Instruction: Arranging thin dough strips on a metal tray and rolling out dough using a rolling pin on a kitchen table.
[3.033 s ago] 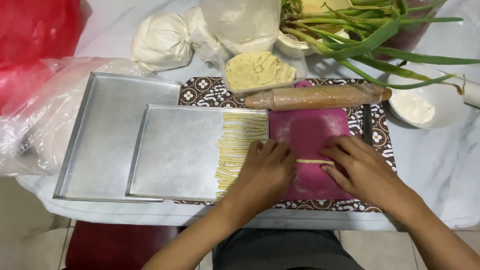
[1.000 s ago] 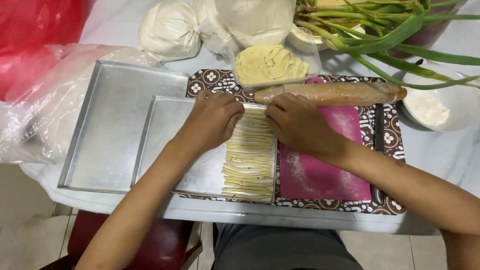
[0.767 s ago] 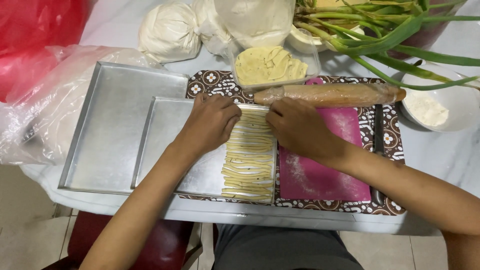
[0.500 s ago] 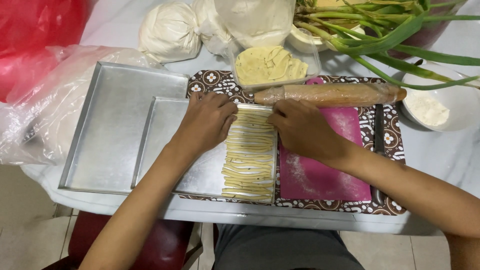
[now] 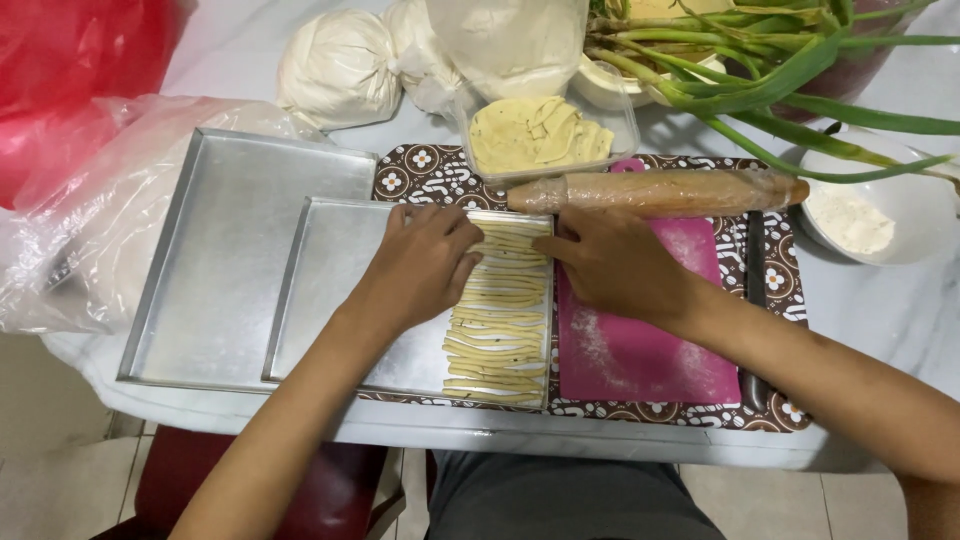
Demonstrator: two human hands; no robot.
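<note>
Lining the small tray (image 5: pixel 340 300), both hands press flat, fingers open, on the top dough strips (image 5: pixel 500 320): left hand (image 5: pixel 425 265), right hand (image 5: pixel 610 262). Light, even pressure should keep strips straight and touching.

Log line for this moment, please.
left hand: on dough strips | right hand: at strips' top end | small tray: holds strips | rolling pin: behind hands

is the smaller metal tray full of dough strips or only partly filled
Partly filled: dough strips cover only the right side of the smaller tray; its left part is bare metal.
</note>
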